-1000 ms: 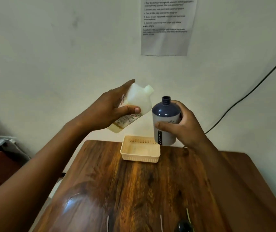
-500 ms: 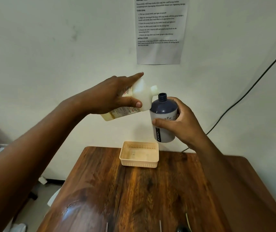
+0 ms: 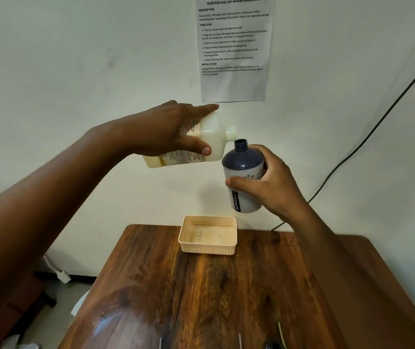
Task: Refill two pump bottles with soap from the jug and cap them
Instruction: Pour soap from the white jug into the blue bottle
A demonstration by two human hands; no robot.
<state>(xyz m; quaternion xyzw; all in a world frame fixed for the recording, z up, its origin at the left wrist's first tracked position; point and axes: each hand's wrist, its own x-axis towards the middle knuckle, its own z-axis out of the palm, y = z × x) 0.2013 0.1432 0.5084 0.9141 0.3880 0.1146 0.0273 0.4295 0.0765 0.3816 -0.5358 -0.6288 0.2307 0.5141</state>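
Observation:
My left hand (image 3: 173,128) grips a translucent white soap jug (image 3: 212,137), held almost on its side with yellowish liquid at its base. Its white spout points right and sits just above and left of the mouth of a dark blue pump bottle (image 3: 241,170). My right hand (image 3: 268,183) holds that bottle upright in the air, above the far end of the table. The bottle's neck is open, with no pump head on it. No stream of soap is visible between spout and mouth.
A pale perforated plastic basket (image 3: 207,245) stands at the far end of the wooden table (image 3: 201,293). A printed sheet (image 3: 234,46) hangs on the wall. A black cable (image 3: 367,137) runs down the wall at right. Small dark objects show at the near table edge.
Both hands have risen. The jug has tipped from a slant to nearly horizontal, and its spout has come close to the bottle's mouth.

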